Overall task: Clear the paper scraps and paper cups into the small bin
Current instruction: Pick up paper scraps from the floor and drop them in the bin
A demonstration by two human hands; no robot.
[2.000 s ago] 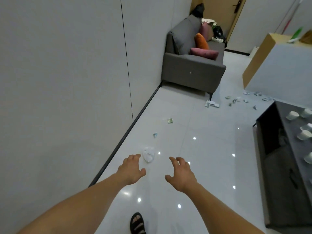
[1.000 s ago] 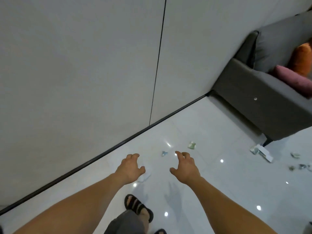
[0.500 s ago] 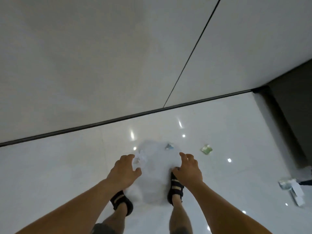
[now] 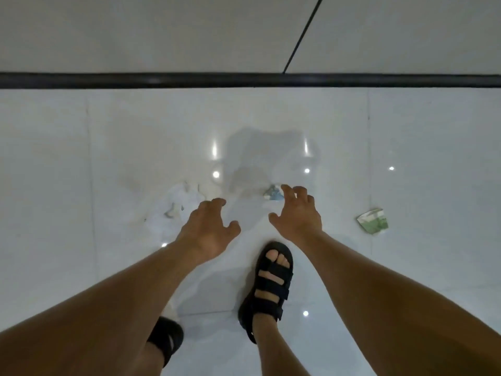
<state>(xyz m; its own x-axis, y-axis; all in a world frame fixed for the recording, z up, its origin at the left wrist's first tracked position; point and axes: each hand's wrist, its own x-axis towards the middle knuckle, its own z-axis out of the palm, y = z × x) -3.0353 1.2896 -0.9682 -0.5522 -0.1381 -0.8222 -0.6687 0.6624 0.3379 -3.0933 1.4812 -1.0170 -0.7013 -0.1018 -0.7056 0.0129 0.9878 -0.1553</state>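
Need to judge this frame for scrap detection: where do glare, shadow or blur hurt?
Head view: light spots glint on the glossy floor; a grey shadow lies beyond the right hand; the white scrap beside the left hand is smeared and nearly blends into the floor; the green scrap is sharper; forearms look stretched at the bottom edge.

At frame centre the right hand [image 4: 296, 215] covers the right edge of the blue-and-white scrap [image 4: 272, 192]; whether its fingertips touch the scrap cannot be told. Left of centre, the white crumpled paper [image 4: 177, 202] blends into the pale floor [image 4: 406, 267], its outline unclear. At the bottom, the left sandal [image 4: 166, 339] is mostly hidden behind the left forearm [image 4: 108, 308], which the lower left corner cuts off. The print on the green scrap [image 4: 372, 221] is too small to read.
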